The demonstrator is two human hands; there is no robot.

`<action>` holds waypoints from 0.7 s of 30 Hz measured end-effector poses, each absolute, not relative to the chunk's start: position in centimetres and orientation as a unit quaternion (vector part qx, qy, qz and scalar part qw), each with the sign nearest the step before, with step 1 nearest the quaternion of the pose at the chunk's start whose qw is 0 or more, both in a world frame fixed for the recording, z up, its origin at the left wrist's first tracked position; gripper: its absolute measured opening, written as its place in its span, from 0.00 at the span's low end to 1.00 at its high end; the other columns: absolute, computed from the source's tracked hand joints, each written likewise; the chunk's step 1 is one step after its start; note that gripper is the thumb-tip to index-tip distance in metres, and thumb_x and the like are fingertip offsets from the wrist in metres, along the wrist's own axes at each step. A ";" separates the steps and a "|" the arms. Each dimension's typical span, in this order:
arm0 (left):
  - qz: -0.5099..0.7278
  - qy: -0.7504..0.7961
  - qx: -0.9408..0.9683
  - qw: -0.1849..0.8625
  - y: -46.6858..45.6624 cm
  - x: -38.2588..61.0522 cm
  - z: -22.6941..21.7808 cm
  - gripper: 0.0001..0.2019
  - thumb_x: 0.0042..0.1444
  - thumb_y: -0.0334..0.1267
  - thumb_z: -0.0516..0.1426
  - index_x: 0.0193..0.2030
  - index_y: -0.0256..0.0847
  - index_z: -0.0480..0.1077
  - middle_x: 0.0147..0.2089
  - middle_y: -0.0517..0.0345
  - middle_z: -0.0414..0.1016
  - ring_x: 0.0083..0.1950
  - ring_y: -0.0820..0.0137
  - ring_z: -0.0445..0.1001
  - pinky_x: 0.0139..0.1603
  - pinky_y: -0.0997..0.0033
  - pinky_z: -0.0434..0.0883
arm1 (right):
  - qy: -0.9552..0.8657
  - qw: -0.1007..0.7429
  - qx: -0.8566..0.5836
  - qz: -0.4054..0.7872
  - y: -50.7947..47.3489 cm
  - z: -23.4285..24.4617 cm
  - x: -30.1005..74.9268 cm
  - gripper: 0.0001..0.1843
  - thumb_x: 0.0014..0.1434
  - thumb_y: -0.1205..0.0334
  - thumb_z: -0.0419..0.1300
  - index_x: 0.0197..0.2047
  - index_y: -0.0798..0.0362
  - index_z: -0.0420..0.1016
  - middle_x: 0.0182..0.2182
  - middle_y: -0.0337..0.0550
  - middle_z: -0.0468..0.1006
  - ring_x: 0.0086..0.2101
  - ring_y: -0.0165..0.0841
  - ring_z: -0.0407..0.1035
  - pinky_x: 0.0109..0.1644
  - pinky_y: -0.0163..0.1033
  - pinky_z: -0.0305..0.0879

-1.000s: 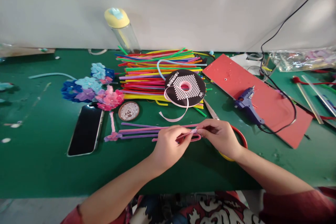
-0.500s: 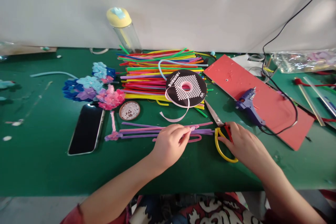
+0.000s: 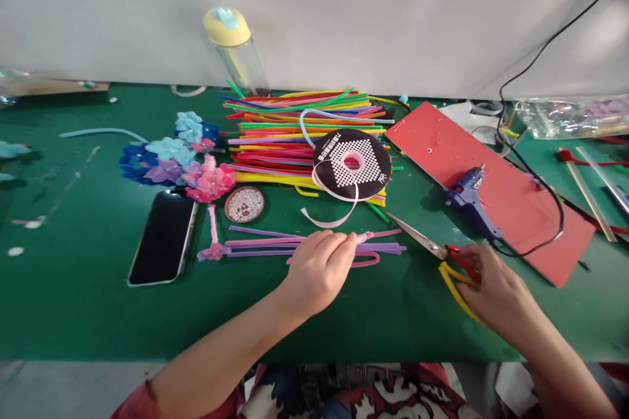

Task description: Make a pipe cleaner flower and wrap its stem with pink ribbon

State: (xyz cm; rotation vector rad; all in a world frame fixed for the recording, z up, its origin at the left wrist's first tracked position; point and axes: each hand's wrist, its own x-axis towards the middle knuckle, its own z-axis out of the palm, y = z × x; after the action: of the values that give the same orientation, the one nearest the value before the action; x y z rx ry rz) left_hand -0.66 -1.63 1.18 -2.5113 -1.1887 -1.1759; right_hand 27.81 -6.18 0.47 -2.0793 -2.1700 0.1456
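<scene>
My left hand (image 3: pixel 319 268) is closed in a pinch on a small pink pipe-cleaner piece (image 3: pixel 364 237), whose end shows past the fingertips. Under and beside that hand lie several purple and pink pipe cleaners (image 3: pixel 265 244), one bent into a loop. The scissors (image 3: pixel 417 236), with one red and one yellow handle, are in my right hand (image 3: pixel 494 288). Their blades look closed and point up and left, just right of the pipe cleaners. A pink pipe-cleaner flower with a stem (image 3: pixel 213 236) lies to the left.
Behind are a bundle of coloured pipe cleaners (image 3: pixel 275 157), a ribbon spool (image 3: pixel 324 180) and a bottle (image 3: pixel 240 59). A glue gun (image 3: pixel 469 200) with a cord rests on a red board (image 3: pixel 535 222). Leftward are a phone (image 3: pixel 162 239), flowers (image 3: pixel 170 154) and a bead dish (image 3: pixel 246 204).
My right hand has moved right and slightly toward me with the scissors, away from my left hand. My left hand stays almost in place, its fingers turned a little.
</scene>
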 end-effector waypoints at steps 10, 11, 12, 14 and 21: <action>-0.379 -0.503 -0.648 -0.428 -1.3 -0.7 3.1 0.05 0.49 0.32 0.59 0.25 0.34 0.73 0.25 0.54 0.78 0.24 0.74 0.73 0.22 0.79 0.69 | -0.858 0.241 -0.447 -0.077 -5.6 1.7 26.7 0.05 0.55 0.69 0.57 0.37 0.55 0.68 0.31 0.46 0.73 0.32 0.34 0.71 0.34 0.37 0.70; -0.362 -0.513 -0.616 -0.476 -1.2 -0.8 3.4 0.05 0.49 0.33 0.59 0.25 0.34 0.74 0.24 0.54 0.78 0.23 0.75 0.72 0.20 0.79 0.68 | -0.859 0.253 -0.436 -0.085 -5.4 1.7 26.5 0.05 0.54 0.71 0.57 0.36 0.56 0.68 0.31 0.46 0.72 0.31 0.34 0.70 0.34 0.37 0.69; -0.347 -0.519 -0.586 -0.517 -1.1 -0.8 3.5 0.05 0.48 0.33 0.59 0.25 0.34 0.74 0.24 0.55 0.77 0.21 0.76 0.71 0.18 0.80 0.66 | -0.857 0.268 -0.430 -0.091 -5.3 1.6 26.3 0.05 0.53 0.73 0.58 0.36 0.57 0.68 0.30 0.46 0.71 0.31 0.33 0.70 0.34 0.37 0.69; -0.321 -0.523 -0.535 -0.581 -1.0 -0.9 3.7 0.06 0.47 0.35 0.59 0.26 0.34 0.74 0.21 0.56 0.76 0.17 0.79 0.66 0.14 0.81 0.61 | -0.851 0.292 -0.426 -0.096 -5.2 1.6 26.0 0.06 0.52 0.75 0.58 0.35 0.58 0.68 0.30 0.46 0.69 0.30 0.33 0.69 0.33 0.38 0.69; -0.273 -0.520 -0.429 -0.687 -0.8 -1.0 3.9 0.06 0.44 0.36 0.60 0.26 0.35 0.74 0.20 0.59 0.74 0.11 0.84 0.56 0.07 0.82 0.52 | -0.854 0.299 -0.408 -0.120 -4.9 1.4 25.8 0.07 0.51 0.77 0.59 0.34 0.59 0.67 0.31 0.47 0.68 0.30 0.34 0.67 0.31 0.39 0.68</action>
State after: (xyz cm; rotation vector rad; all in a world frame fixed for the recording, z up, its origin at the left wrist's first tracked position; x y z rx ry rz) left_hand -0.98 -0.83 3.93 -2.7451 -3.3269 -1.7507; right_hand 25.81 -4.94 1.36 -1.0843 -2.2677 -0.3189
